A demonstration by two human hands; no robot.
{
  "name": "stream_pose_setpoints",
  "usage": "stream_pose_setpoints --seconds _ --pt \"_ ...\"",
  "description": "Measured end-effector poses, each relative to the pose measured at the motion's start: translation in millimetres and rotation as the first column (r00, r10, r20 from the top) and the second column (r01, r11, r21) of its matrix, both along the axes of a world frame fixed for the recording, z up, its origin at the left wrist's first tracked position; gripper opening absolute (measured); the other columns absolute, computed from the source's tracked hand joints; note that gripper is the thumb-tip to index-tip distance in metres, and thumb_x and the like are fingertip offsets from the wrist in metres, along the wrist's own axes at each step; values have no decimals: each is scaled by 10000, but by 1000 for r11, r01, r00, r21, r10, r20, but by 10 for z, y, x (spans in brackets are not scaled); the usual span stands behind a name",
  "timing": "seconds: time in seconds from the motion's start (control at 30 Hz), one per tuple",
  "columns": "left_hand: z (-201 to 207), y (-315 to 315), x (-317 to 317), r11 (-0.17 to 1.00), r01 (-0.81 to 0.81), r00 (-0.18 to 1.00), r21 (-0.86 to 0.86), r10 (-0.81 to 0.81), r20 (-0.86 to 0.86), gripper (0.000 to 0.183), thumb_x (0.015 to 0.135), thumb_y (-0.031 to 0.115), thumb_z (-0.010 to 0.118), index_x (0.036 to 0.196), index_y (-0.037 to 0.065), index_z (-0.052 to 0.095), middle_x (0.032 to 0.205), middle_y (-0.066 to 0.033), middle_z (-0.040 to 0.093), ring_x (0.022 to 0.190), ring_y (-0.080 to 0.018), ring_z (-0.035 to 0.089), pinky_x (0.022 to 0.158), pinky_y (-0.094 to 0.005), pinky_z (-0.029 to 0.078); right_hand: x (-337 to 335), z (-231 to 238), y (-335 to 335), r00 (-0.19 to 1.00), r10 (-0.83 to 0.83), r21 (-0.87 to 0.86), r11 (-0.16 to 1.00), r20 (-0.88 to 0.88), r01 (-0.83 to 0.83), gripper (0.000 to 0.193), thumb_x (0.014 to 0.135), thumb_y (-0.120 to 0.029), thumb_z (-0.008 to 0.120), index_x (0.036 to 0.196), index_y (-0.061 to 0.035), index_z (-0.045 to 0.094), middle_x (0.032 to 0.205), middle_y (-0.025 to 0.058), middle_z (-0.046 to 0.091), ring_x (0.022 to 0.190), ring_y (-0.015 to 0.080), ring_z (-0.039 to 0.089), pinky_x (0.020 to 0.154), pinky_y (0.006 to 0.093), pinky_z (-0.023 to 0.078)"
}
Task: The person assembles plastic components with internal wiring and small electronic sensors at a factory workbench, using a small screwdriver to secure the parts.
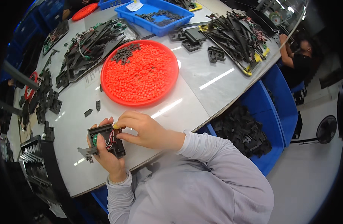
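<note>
A: Start with the big things. What's laid out?

B: A grey worktable [201, 86] with a curved edge. On it sits a round red tray [141, 72] with a knobbly surface and a few small black parts at its far rim. Left of the tray lies a metal tray heaped with black housings and wiring [91, 46]; to the right, a second heap of black parts [237, 37]. A blue bin [156, 15] stands beyond the red tray, and another blue bin of black parts [250, 134] sits below the table's edge on the right.

A: And the hands?

B: The left hand [108, 153] is wrapped around a small black plastic housing [106, 142], held just above the table's near edge, fingers closed on its underside and thumb over a green component inside. The right hand [141, 128] is pinched shut, thumb and forefinger meeting at the housing's upper right corner, where thin red and white wires [111, 139] show. Whether the pinch actually has a wire, I cannot tell; it's too small.

A: Anything smaller?

B: Two loose black bits [93, 109] lie on the table just beyond the hands.
</note>
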State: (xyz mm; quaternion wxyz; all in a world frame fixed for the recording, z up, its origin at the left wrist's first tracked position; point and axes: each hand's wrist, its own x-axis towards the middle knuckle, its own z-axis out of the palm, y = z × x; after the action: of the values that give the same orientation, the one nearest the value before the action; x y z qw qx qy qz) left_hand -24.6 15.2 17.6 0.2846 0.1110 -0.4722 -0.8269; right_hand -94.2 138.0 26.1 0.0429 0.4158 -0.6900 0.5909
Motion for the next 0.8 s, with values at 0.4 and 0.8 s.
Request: stream_pose_setpoints --seconds 0.4,0.8 --pt "-49 -112 -71 975 105 993 198 -114 35 364 899 211 460 1188 7 377 1129 -224 518 1113 -319 505 849 -444 500 -1630 -87 2060 411 -657 397 180 -632 900 433 713 -277 709 1035 -14 586 997 166 593 937 336 548 833 386 441" --pt "-108 -154 -50 966 127 990 225 -138 37 387 898 196 463 1209 -2 345 1137 -233 509 1101 -319 507 855 -466 494 -1473 -210 2196 512 -775 135 590 370 796 291 818 -152 571 1075 -37 498 876 117 619 713 208 612 616 301 484"
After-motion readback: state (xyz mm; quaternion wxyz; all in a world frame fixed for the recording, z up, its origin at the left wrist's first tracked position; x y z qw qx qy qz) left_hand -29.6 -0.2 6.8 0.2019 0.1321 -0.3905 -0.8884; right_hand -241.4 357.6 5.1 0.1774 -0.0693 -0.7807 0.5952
